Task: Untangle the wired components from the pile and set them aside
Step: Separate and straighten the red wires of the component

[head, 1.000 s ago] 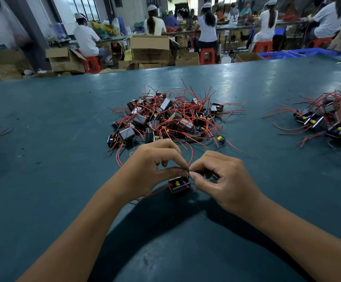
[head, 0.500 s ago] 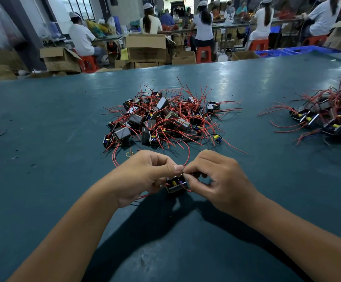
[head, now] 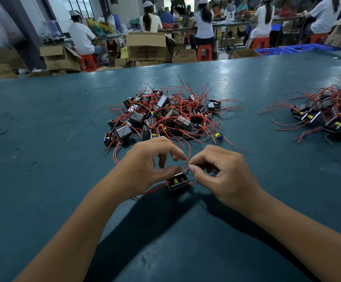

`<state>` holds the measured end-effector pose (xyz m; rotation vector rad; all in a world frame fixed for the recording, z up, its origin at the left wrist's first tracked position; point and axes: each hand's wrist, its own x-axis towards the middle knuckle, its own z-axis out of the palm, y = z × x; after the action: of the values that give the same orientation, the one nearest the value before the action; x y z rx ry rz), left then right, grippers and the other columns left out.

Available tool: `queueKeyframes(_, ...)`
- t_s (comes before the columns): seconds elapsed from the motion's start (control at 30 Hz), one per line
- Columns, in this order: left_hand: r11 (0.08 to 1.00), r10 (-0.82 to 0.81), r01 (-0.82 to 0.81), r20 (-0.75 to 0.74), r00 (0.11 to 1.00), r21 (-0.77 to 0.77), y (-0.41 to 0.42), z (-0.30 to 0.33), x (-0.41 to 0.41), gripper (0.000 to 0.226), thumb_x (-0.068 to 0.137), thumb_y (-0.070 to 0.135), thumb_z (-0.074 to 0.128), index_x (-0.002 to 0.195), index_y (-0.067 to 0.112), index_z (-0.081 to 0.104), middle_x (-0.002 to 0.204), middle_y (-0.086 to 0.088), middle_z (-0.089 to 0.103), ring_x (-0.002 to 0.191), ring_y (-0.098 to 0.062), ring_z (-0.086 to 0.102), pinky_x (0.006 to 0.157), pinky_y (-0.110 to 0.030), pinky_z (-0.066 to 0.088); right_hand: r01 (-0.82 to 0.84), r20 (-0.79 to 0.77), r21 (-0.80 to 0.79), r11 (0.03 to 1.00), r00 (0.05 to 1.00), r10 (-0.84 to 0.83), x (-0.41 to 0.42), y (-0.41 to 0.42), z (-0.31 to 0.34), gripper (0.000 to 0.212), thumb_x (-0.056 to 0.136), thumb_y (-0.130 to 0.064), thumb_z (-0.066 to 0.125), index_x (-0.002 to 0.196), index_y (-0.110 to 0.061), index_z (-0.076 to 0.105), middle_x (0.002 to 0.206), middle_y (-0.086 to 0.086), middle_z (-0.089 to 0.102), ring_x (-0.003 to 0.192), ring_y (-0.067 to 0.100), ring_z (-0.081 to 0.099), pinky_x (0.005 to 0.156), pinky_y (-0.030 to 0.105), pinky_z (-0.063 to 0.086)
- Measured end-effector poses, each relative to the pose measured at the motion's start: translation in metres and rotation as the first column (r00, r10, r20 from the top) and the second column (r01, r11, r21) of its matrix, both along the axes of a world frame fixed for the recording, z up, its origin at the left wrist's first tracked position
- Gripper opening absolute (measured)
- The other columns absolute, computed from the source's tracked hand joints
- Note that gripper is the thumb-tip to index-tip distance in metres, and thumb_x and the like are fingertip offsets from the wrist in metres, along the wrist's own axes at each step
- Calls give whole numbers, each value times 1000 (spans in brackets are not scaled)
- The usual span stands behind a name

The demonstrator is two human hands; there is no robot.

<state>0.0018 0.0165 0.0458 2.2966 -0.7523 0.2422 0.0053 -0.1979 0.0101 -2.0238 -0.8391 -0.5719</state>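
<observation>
Wired component (head: 177, 181) between both hands: left hand (head: 145, 167) grips its body, right hand (head: 224, 174) pinches a red lead (head: 185, 165). Central pile (head: 163, 117) large; set-aside group (head: 328, 117) smaller, so much remains.

Pile (head: 163, 117): small black boxy components tangled in red wires, heaped mid-desk.
Held unit (head: 177, 181): black block with a yellow part, tilted, red and black leads looping from it, at the near edge, apart from the pile.
Sorted group (head: 332, 117): similar wired units, far right.
</observation>
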Motion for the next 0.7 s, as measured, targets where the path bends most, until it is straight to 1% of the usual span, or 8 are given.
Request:
queueKeyframes(0.13,998,-30,31,18,999,-63,1,-3,4,10,83,28,78,88,20,76,88,9,63,70,-12,53,64,-9,37,-13,5,-20,1000,1000,13,-2,1,0,6,85,-9,71,80,-12,70,73,-5,60,69,8,55,65,17,41)
queueKeyframes(0.37,995,-78,79,28,997,-60,-2,-12,7,6,88,30,72,85,29,67,83,13,60,71,-8,54,64,-10,36,-36,11,-23,999,999,36,-4,1,2,5,84,-6,73,81,-9,71,74,-4,62,70,6,56,68,12,40)
queueKeyframes(0.43,994,-75,72,-29,997,-86,-4,-15,6,7,90,36,67,86,30,65,79,17,58,66,-1,52,60,-12,35,-41,7,-13,999,999,41,-6,1,3,5,84,-6,72,81,-9,71,73,-3,62,69,7,55,67,13,40)
queueKeyframes(0.5,991,-80,70,-85,993,-118,-6,-16,4,11,93,41,62,87,32,63,77,15,58,64,-2,49,57,-20,38,-43,5,-3,999,999,43,-6,1,3,4,83,-7,71,81,-9,71,72,-1,61,68,11,56,66,17,41)
queueKeyframes(0.57,989,-93,76,-129,987,-129,-7,-15,3,15,95,40,59,88,28,64,77,6,60,66,-17,53,59,-35,43,-42,4,0,999,999,42,-6,2,4,3,83,-7,70,81,-9,72,73,-1,61,69,13,57,65,20,43)
queueKeyframes(0.6,986,-109,86,-161,981,-143,-8,-15,3,16,96,39,58,88,26,64,77,2,59,67,-23,51,60,-37,43,-41,6,2,999,999,41,-6,1,4,3,83,-7,69,81,-9,71,73,0,62,69,14,57,66,20,43)
queueKeyframes(0.67,965,-154,81,-292,944,-249,-9,-14,1,19,96,37,57,83,26,64,70,-7,52,62,-21,43,55,-33,36,-43,12,4,999,999,43,-6,1,4,3,83,-7,70,80,-8,71,73,0,62,69,13,57,66,21,44)
queueKeyframes(0.7,944,-179,47,-385,905,-328,-11,-14,0,21,96,36,58,80,24,63,66,-6,48,59,-18,39,52,-30,32,-46,16,3,999,999,46,-6,1,4,4,83,-7,70,80,-8,70,74,0,62,69,13,57,66,22,45)
